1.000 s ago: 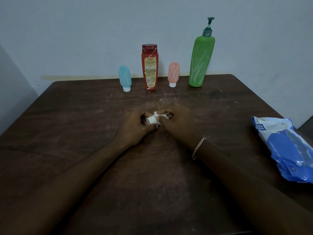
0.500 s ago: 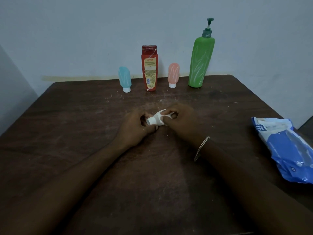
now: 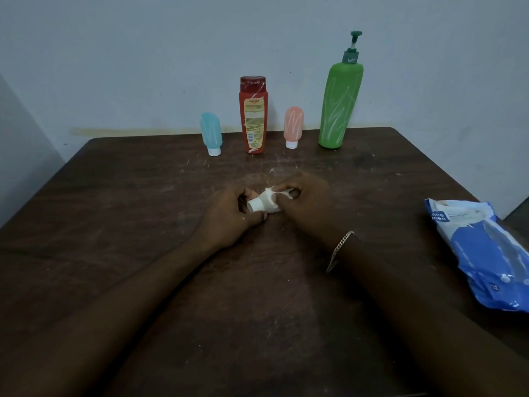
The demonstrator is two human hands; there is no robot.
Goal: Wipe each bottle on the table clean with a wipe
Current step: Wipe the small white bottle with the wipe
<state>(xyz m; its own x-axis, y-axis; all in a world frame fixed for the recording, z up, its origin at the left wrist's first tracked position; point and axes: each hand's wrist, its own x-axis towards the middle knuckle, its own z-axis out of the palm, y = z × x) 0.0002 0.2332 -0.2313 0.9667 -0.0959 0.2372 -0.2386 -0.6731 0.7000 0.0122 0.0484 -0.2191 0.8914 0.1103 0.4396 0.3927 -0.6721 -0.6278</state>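
At the middle of the table my left hand grips a small bottle with a white cap, lying on its side. My right hand pinches a white wipe wrapped over the bottle's body, which is mostly hidden. Along the far edge stand a blue tube, a red bottle, a pink tube and a tall green pump bottle, the coloured ones marked with white streaks.
A blue and white pack of wipes lies at the right edge of the dark wooden table. A pale wall rises just behind the row of bottles. White specks dot the tabletop near my hands.
My right hand has shifted the wipe slightly along the small bottle, and both hands have turned a little. The standing bottles and the pack have not moved.
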